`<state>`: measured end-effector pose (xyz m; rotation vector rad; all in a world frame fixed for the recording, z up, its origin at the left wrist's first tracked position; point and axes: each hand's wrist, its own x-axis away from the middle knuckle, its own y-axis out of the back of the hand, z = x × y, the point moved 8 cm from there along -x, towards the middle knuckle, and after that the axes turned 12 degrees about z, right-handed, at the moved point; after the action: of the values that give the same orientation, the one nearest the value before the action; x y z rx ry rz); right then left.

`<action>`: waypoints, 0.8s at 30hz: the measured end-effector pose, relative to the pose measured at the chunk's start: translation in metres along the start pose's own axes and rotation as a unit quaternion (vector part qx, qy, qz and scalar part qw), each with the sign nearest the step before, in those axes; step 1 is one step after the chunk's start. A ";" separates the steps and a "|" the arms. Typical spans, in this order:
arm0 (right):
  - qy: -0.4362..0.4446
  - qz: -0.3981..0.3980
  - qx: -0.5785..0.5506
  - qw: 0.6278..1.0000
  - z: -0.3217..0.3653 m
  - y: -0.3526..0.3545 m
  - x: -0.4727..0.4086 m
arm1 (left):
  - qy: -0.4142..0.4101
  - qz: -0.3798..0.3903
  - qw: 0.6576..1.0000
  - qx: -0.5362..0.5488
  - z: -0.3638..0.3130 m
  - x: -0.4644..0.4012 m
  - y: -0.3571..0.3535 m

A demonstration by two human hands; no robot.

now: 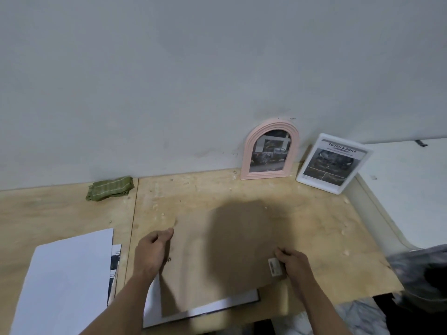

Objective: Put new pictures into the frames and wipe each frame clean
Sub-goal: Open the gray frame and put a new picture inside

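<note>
A brown backing board (225,257) is held over a dark-edged frame (251,301) that lies face down at the table's front edge, with white paper showing under it. My left hand (152,252) grips the board's left edge. My right hand (291,261) grips its right edge beside a small label (275,266). A pink arched frame (271,151) and a white rectangular frame (332,164) lean against the wall, each with a picture in it. A folded green cloth (110,188) lies at the back left.
A white sheet (65,284) lies on printed pages (115,264) at the front left. The plywood table (314,226) ends at the front edge and at the right, where a dark blurred shape (420,274) sits. The wall (193,81) stands close behind.
</note>
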<state>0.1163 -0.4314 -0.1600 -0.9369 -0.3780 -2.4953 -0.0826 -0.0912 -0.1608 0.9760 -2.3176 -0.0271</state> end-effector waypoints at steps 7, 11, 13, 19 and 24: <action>-0.007 -0.060 0.037 0.997 0.004 0.102 -0.010 | 0.027 0.112 0.992 -0.057 -0.006 0.026 -0.100; -0.005 -0.091 0.108 0.990 -0.002 0.173 -0.005 | 0.052 0.189 0.977 -0.080 -0.010 0.046 -0.173; -0.001 -0.112 0.107 0.988 -0.008 0.203 -0.006 | 0.047 0.187 0.977 -0.090 -0.012 0.052 -0.201; -0.019 -0.154 0.150 0.976 -0.028 0.274 -0.028 | 0.018 0.127 0.980 -0.154 -0.025 0.056 -0.266; -0.033 -0.162 0.236 0.958 -0.020 0.288 -0.039 | 0.032 0.098 0.978 -0.181 -0.019 0.054 -0.295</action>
<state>0.2736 -0.6757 -0.1735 -0.8070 -1.1727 -2.4754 0.0878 -0.3373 -0.1890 0.5569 -2.2331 -0.3198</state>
